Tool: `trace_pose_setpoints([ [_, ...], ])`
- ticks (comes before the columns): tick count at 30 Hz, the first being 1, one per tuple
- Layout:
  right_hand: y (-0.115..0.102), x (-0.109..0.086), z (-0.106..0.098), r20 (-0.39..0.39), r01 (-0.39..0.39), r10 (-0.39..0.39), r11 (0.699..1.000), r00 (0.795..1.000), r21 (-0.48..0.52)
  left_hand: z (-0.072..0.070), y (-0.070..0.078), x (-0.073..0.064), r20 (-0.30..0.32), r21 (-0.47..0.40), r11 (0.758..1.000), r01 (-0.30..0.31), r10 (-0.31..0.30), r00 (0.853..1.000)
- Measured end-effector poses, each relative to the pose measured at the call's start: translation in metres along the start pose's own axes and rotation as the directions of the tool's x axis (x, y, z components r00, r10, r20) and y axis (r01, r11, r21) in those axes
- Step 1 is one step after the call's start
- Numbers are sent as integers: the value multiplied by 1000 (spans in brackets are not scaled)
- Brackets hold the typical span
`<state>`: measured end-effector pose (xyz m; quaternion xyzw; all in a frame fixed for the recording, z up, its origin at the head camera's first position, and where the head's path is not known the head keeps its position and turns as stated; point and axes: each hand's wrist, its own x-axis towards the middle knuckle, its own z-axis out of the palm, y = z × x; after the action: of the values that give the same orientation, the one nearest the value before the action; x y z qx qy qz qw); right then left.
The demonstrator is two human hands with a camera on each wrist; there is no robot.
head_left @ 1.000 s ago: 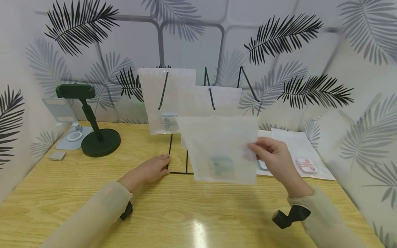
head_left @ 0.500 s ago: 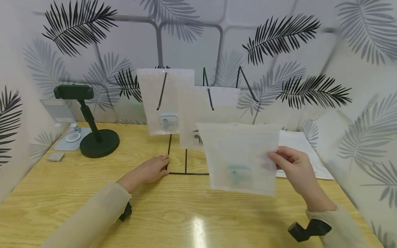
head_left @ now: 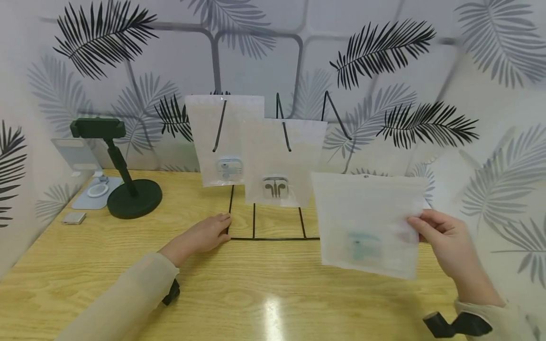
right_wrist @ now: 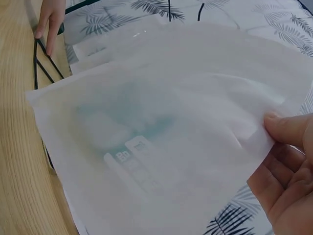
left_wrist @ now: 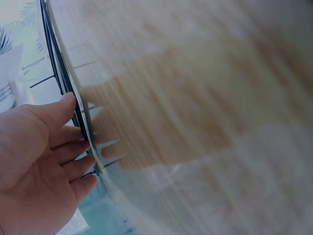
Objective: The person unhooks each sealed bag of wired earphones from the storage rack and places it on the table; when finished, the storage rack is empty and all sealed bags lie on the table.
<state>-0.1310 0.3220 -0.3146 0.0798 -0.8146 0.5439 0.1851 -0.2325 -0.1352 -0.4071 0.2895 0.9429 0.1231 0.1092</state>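
My right hand (head_left: pixel 445 241) pinches the right edge of a whitish translucent bag (head_left: pixel 368 208), thumb in front. Something teal and a small hole at the top show on this bag; in the right wrist view, pale printed marks (right_wrist: pixel 129 161) show through. My left hand (head_left: pixel 202 234) rests on the wood table, relaxed fingertips touching the base of a black wire display rack (head_left: pixel 273 238). In the left wrist view, thumb and fingertips lie along its dark wire (left_wrist: pixel 80 117). Two similar bags hang on the rack's hooks: one with blue-cased earphones (head_left: pixel 230 169), one with dark earphones (head_left: pixel 275 188).
A bare third hook (head_left: pixel 338 116) juts out at the rack's right. On the left stand a dark green phone stand (head_left: pixel 123 166) and a grey-blue folding stand (head_left: pixel 89 189), with a small flat silver item (head_left: pixel 74 218) in front. A patterned wall covering (head_left: pixel 256 47) stands behind.
My right hand has moved right and slightly down with the bag, away from the front of the rack, uncovering the middle bag and its dark earphones. The left hand has stayed at the rack base.
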Motion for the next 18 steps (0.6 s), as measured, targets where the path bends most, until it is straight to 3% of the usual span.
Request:
trace_pose_setpoints([
  [3, 4, -3, -13, 14, -24, 26, 997, 1000, -74, 0, 0, -1, -3, -2, 1000, 5, -5, 1000],
  [6, 9, -6, -25, 30, -55, 58, 996, 998, -69, 0, 0, -1, -3, -2, 1000, 8, -8, 1000],
  [13, 28, -14, -48, -2, -107, 109, 983, 994, 149, -1, 1, -2, -2, -7, 1000, 8, -8, 1000],
  [18, 44, -19, -64, -13, -112, 124, 932, 992, 345, 0, 1, -2, 3, -9, 1000, 12, -12, 1000],
])
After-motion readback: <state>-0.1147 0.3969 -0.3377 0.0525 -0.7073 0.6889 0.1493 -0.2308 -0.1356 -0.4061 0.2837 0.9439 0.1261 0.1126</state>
